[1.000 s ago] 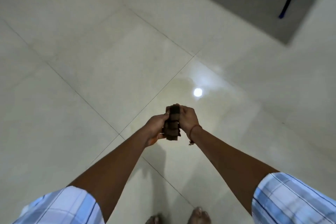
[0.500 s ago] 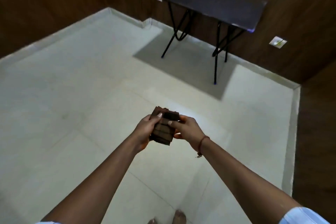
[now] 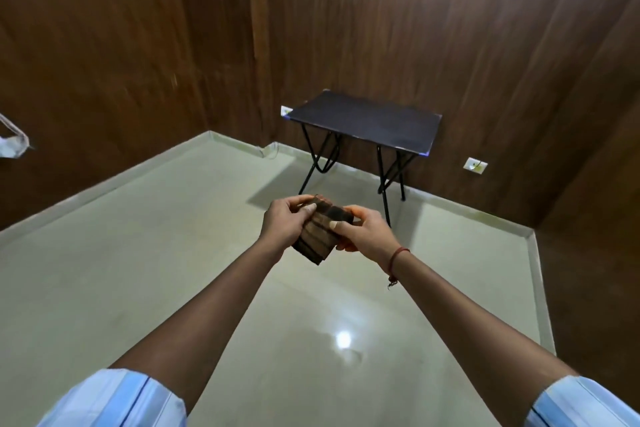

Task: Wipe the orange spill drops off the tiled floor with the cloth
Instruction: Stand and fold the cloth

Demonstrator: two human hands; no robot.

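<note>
Arms: both stretched forward, forearms converging, hands level in front of the body.
Left hand [image 3: 284, 222]: fingers curled around the cloth's left edge, thumb on top.
Right hand [image 3: 363, 231]: pinching the cloth's right edge, thumb on top.
Cloth [image 3: 320, 233]: folded, brown striped, held between both hands above the floor [image 3: 145, 253].

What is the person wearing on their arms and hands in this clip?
Both forearms are bare. Short, light blue sleeves with darker stripes show at the bottom corners: left sleeve, right sleeve. A thin red thread bracelet circles the right wrist, a small end dangling. No gloves or rings visible.
</note>
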